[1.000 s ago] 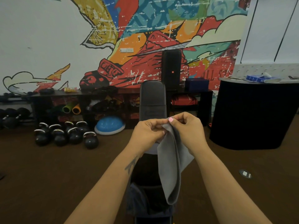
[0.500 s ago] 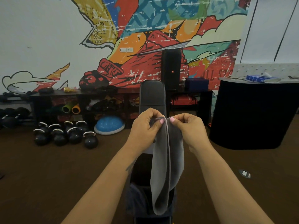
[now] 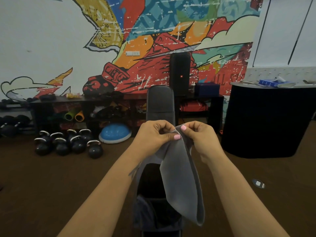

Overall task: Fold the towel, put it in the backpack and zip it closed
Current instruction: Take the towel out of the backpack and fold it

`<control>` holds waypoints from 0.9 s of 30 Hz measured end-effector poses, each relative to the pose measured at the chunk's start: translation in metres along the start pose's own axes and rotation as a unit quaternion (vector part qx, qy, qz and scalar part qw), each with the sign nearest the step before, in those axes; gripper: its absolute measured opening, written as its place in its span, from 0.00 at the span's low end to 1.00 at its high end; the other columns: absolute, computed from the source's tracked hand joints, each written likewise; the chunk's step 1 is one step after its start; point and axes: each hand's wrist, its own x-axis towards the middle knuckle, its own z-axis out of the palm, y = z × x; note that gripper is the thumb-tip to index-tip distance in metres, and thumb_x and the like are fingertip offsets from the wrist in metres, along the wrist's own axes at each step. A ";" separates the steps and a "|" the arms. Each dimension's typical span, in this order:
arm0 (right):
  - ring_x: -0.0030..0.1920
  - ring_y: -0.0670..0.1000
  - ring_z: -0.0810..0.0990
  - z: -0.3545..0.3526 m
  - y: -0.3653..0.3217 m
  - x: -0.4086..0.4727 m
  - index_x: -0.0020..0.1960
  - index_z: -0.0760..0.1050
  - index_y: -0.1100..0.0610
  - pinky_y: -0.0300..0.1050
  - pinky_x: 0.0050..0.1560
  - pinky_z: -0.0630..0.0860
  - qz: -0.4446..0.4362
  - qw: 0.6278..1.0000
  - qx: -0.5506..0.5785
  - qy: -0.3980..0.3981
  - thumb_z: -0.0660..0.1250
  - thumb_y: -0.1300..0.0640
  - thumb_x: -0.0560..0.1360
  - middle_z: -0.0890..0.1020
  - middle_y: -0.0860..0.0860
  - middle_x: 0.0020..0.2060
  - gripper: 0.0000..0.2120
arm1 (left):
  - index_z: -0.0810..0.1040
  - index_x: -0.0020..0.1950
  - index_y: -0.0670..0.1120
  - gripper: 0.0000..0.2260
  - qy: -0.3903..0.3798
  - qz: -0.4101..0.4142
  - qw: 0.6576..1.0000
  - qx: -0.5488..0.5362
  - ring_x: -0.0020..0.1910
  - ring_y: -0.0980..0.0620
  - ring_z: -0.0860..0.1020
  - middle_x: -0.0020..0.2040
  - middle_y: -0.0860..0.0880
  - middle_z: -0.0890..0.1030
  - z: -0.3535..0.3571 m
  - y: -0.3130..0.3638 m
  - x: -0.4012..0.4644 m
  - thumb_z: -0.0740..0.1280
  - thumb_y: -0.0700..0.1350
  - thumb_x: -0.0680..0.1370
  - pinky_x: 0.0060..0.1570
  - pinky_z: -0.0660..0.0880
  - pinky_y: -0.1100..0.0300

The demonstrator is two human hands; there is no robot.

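Left hand (image 3: 154,135) and right hand (image 3: 199,136) each pinch the top edge of the grey towel (image 3: 181,177), held in the air over the near end of the bench (image 3: 160,101). Risk: the pinches sit close together, so a slipped edge would let the fold fall open. The towel hangs doubled, soft and limp, above what appears to be the dark backpack (image 3: 153,212).

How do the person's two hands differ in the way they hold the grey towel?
The left hand sits slightly lower, its thumb pointing right across the towel; the right hand sits higher, its thumb on the top edge. Both pinch the same upper end, letting it hang doubled.
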 end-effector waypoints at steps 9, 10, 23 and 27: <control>0.38 0.44 0.80 0.003 -0.002 -0.004 0.44 0.81 0.57 0.32 0.36 0.75 -0.008 0.997 0.036 -0.069 0.67 0.58 0.76 0.83 0.49 0.36 0.05 | 0.70 0.42 0.56 0.14 0.002 -0.009 0.999 0.050 0.33 0.61 0.77 0.34 0.52 0.81 0.002 0.002 0.002 0.75 0.46 0.69 0.39 0.73 0.68; 0.39 0.45 0.81 0.003 -0.002 -0.004 0.44 0.81 0.57 0.35 0.38 0.75 -0.006 0.997 0.033 -0.075 0.66 0.58 0.76 0.83 0.49 0.37 0.05 | 0.69 0.43 0.55 0.15 0.000 -0.008 0.998 0.063 0.34 0.60 0.78 0.34 0.52 0.81 0.002 0.002 0.002 0.75 0.46 0.69 0.38 0.71 0.69; 0.45 0.46 0.83 -0.001 -0.005 -0.007 0.44 0.82 0.55 0.40 0.47 0.78 -0.031 0.993 -0.003 -0.110 0.69 0.55 0.74 0.85 0.50 0.39 0.04 | 0.67 0.47 0.49 0.16 0.030 0.005 0.994 0.107 0.37 0.55 0.79 0.37 0.49 0.81 0.000 0.007 0.001 0.74 0.45 0.70 0.38 0.72 0.67; 0.41 0.46 0.82 0.000 -0.004 -0.007 0.41 0.81 0.57 0.40 0.45 0.76 -0.012 0.995 0.016 -0.094 0.69 0.59 0.74 0.83 0.50 0.34 0.04 | 0.66 0.48 0.49 0.18 0.001 0.014 0.992 0.129 0.35 0.56 0.78 0.37 0.51 0.81 0.002 0.011 -0.001 0.74 0.46 0.70 0.38 0.74 0.65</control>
